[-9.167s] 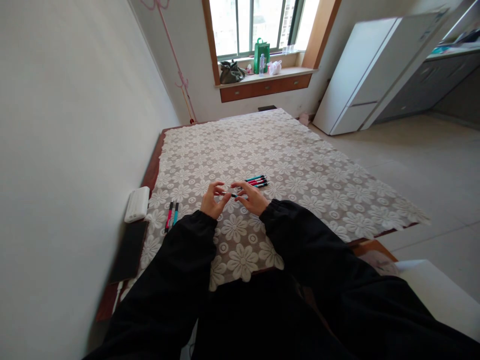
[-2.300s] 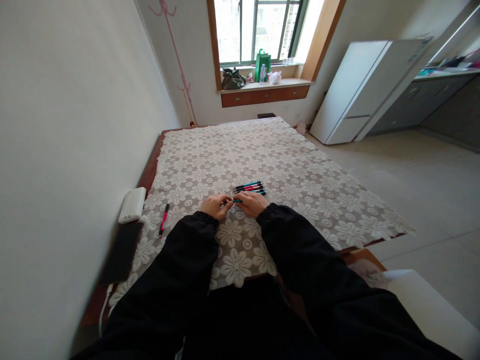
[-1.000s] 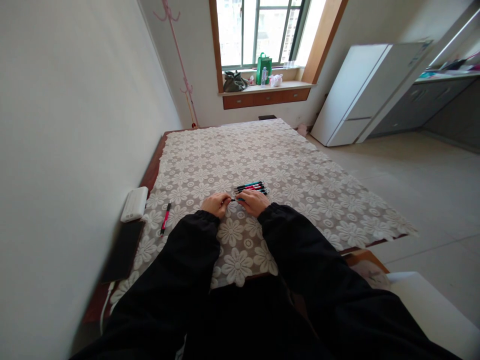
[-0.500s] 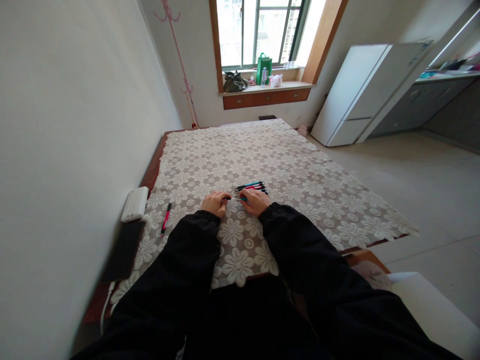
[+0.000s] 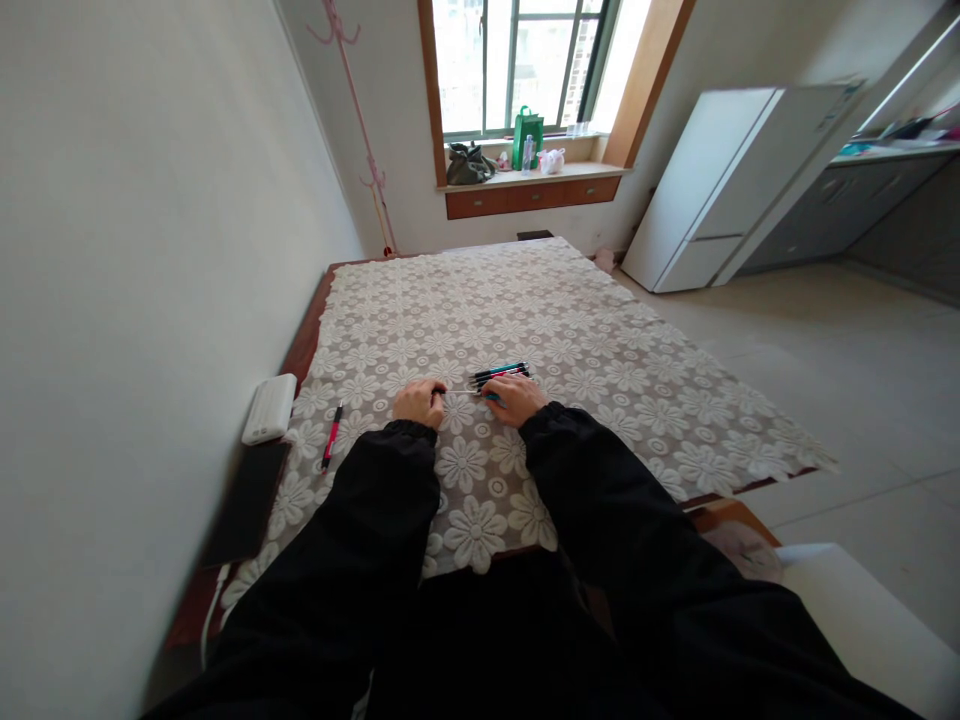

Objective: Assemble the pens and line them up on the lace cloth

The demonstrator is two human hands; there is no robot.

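Seated at a low table (image 5: 304,345) draped in a floral lace cloth (image 5: 600,330), a person in black sleeves rests both hands near the cloth's middle, working on a single pen. Between the hands runs a thin pale rod (image 5: 459,392), seemingly the pen's inner refill, spanning the gap from one set of fingertips to the other. The left hand (image 5: 420,402) is curled shut around the rod's left end, knuckles up, heel on the cloth. The right hand (image 5: 514,399) pinches a teal pen barrel (image 5: 491,397) at the rod's other end, fingers closed on it. Both wrists lie on the table, likely to steady so small a piece; the parts are held level and in line, as one would hold them to slide one along the other. Whether the rod sits partly inside the barrel is too small to tell.

Just beyond the right hand's fingertips lies a tidy row of pens (image 5: 501,374), teal and red with black ends, side by side and touching. A lone red pen (image 5: 329,448) lies well apart to the left, near a white box (image 5: 264,408) against the wall, with a dark flat slab (image 5: 244,504) just below it at the table's edge.
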